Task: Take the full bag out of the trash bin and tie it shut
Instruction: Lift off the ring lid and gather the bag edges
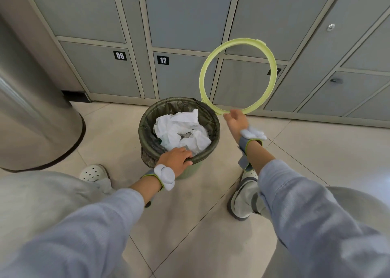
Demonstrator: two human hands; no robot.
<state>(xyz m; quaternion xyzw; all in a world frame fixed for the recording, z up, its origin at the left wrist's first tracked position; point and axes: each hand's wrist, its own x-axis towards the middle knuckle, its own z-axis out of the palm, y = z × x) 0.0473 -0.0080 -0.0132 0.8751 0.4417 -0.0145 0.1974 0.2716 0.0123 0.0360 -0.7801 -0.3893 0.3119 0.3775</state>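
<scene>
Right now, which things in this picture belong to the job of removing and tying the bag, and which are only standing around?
Belong to the job:
trash bin
dark bag, folded over the rim
white crumpled waste
green ring, held up by the right hand
left hand, gripping the rim

Only standing around:
numbered lockers
steel cylinder
tiled floor

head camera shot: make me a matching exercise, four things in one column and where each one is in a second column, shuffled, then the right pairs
Things
1. yellow-green ring
2. left hand
3. white crumpled paper
4. dark bag

Places
A. lying inside the bin, on top
B. gripping the near rim of the bin
C. held up in the right hand, in front of the lockers
D. lining the bin, its edge folded over the rim

Pairs: 1-C, 2-B, 3-A, 4-D
</scene>
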